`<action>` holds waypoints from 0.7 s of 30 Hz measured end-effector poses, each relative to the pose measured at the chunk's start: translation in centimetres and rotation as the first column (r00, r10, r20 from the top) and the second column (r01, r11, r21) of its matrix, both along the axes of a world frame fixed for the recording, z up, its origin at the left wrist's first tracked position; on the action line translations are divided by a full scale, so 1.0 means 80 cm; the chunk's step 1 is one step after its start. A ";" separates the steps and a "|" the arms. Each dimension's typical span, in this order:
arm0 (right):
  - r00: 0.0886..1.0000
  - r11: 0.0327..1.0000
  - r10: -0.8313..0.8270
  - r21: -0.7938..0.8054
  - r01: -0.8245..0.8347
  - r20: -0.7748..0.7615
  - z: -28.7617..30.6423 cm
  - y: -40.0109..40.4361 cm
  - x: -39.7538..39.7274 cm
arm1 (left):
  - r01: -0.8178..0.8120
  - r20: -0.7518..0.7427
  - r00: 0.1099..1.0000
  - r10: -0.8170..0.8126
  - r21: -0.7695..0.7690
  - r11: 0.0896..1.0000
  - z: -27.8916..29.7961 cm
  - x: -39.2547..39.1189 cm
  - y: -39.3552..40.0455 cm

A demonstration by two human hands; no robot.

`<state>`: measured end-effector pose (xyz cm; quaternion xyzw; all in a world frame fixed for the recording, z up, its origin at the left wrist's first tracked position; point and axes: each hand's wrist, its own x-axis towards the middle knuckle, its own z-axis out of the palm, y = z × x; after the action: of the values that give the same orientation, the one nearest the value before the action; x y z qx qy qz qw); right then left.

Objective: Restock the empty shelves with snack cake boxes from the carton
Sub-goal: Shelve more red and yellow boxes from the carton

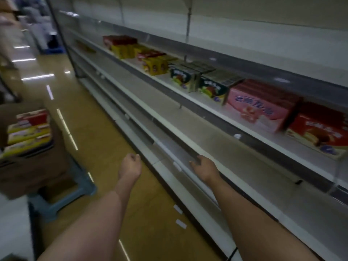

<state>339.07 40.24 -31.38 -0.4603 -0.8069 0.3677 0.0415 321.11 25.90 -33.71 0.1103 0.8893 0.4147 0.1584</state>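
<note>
Snack cake boxes (pixel 28 132) sat stacked in the open brown carton (pixel 32 166) at the left, which rested on a blue stool (pixel 62 196) in the aisle; more boxes already lined the upper shelf (pixel 197 102), among them a pink box (pixel 261 108) and a red box (pixel 320 129) at the right end. Both hands were held out, each carrying nothing; the left hand (pixel 130 167) hung over the floor with its fingers loosely curled, and the right hand (pixel 204 166) lay relaxed at the front edge of the bare lower shelf (pixel 244 166), though whether it touched the edge could not be told. The step in hand looked like the gap between placements, a turn toward the supply; the next move would call for reaching left to the carton, well apart from both hands, gripping a box, and setting it on an unfilled stretch of shelf.
</note>
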 end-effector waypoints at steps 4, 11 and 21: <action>0.993 0.992 0.110 -0.064 -0.108 0.031 -0.015 -0.052 -0.094 | -0.100 -0.005 0.995 0.100 -0.097 0.990 -0.014 -0.071 -0.092; 0.947 0.950 0.311 -0.059 -0.307 0.074 -0.032 -0.155 -0.279 | -0.264 0.044 0.959 0.279 -0.214 0.940 -0.034 -0.205 -0.245; 0.863 0.867 0.495 -0.117 -0.485 0.095 -0.056 -0.260 -0.477 | -0.469 0.028 0.875 0.483 -0.194 0.862 -0.054 -0.334 -0.366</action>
<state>300.88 19.46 -35.83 -0.2631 -0.8811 0.3731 -0.1232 294.38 -3.38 -38.03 -0.1433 0.9163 0.3619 0.0940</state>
